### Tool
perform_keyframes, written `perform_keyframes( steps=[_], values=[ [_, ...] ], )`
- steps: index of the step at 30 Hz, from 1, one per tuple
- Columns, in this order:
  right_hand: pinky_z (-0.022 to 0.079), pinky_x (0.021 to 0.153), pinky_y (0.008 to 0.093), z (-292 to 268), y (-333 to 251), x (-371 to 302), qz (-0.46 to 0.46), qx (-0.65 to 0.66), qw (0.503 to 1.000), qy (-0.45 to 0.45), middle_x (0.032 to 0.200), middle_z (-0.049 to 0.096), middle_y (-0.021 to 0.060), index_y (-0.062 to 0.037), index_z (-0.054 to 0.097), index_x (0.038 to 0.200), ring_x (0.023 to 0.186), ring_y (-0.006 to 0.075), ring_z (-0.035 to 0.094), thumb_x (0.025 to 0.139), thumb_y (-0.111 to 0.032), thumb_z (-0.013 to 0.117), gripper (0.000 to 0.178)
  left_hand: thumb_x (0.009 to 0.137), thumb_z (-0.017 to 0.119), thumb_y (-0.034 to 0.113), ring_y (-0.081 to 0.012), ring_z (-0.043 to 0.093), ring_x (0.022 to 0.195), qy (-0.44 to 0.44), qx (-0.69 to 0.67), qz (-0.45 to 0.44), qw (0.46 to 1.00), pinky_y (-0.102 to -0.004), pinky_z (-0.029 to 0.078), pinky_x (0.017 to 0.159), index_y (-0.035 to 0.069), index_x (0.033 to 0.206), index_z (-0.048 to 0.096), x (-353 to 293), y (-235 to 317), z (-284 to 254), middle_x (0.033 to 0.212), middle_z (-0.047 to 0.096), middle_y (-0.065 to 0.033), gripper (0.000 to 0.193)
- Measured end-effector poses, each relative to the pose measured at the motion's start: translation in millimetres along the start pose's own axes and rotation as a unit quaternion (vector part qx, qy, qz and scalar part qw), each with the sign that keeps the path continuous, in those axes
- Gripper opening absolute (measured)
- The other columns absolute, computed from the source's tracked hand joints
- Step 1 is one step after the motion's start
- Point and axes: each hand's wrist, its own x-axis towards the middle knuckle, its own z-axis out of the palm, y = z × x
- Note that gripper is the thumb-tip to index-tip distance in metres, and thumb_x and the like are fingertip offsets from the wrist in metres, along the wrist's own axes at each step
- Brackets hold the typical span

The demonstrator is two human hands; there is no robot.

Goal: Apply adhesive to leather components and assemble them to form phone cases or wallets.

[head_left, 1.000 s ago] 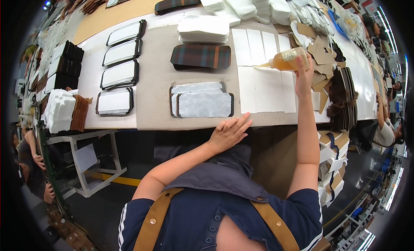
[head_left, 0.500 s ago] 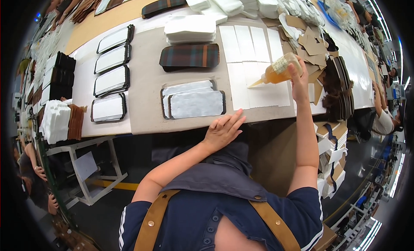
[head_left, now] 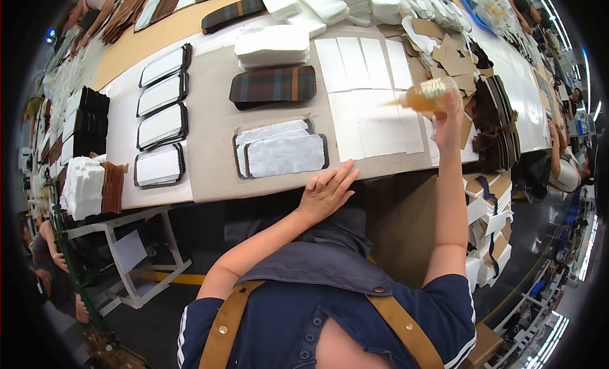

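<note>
Our right hand (head_left: 448,118) grips an amber squeeze bottle (head_left: 426,96) tilted over the white sheets (head_left: 374,118) on the counter (head_left: 212,125); our left hand (head_left: 325,191), fingers (head_left: 339,177) spread empty, rests at its edge.

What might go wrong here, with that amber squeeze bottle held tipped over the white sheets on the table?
1. The right hand holds the amber squeeze bottle tilted, nozzle toward the white rectangular sheets; liquid may drip where it is not wanted.
2. The grey-white padded panel with a dark rim lies close beside those sheets, so a stray drop might stain it.
3. The left hand rests at the table edge and could nudge that panel.
</note>
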Motion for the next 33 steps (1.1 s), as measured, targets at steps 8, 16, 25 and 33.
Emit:
perform_keyframes(
  steps=[8, 16, 25, 33],
  values=[
    [0.052, 0.091, 0.029, 15.0, 7.3, 39.7, -0.026, -0.062, 0.998, 0.0, 0.12, 0.062, 0.0063, -0.0051, 0.052, 0.133, 0.109, 0.0127, 0.061, 0.092, -0.042, 0.076, 0.06, 0.091, 0.065, 0.041, -0.0137, 0.042, 0.124, -0.005, 0.002, 0.0, 1.0, -0.0327, 0.024, 0.105, 0.02, 0.143, 0.054, -1.5, 0.0, 0.1, 0.156, 0.045, 0.0044, 0.057],
    [0.053, 0.086, 0.0272, 11.0, 12.2, 44.6, -0.024, -0.094, 0.995, -0.01, 0.117, 0.063, 0.0055, -0.0045, 0.055, 0.13, 0.104, 0.0119, 0.062, 0.091, -0.044, 0.077, 0.06, 0.091, 0.065, 0.041, -0.0134, 0.043, 0.124, -0.004, 0.007, 0.001, 1.0, -0.0328, 0.024, 0.106, 0.021, 0.142, 0.054, -1.4, -0.3, 0.4, 0.156, 0.045, 0.0048, 0.056],
    [0.048, 0.088, 0.0234, 2.0, -6.1, 13.9, 0.011, -0.115, 0.993, -0.031, 0.112, 0.063, 0.0034, -0.0039, 0.057, 0.128, 0.103, 0.0084, 0.06, 0.091, -0.043, 0.076, 0.057, 0.085, 0.072, 0.04, -0.0143, 0.045, 0.121, 0.0, -0.004, -0.007, 1.0, -0.0323, 0.025, 0.104, 0.022, 0.139, 0.057, -0.5, 1.6, -0.4, 0.154, 0.048, 0.0067, 0.059],
    [0.046, 0.092, 0.0243, -27.7, -12.1, -25.7, 0.025, -0.116, 0.991, -0.06, 0.113, 0.062, 0.0024, -0.0033, 0.055, 0.132, 0.106, 0.0086, 0.059, 0.094, -0.038, 0.073, 0.054, 0.091, 0.065, 0.041, -0.0131, 0.043, 0.123, -0.003, 0.009, -0.002, 1.0, -0.0329, 0.022, 0.108, 0.022, 0.142, 0.054, -1.0, 0.3, 1.8, 0.156, 0.046, 0.0058, 0.056]
  ],
)
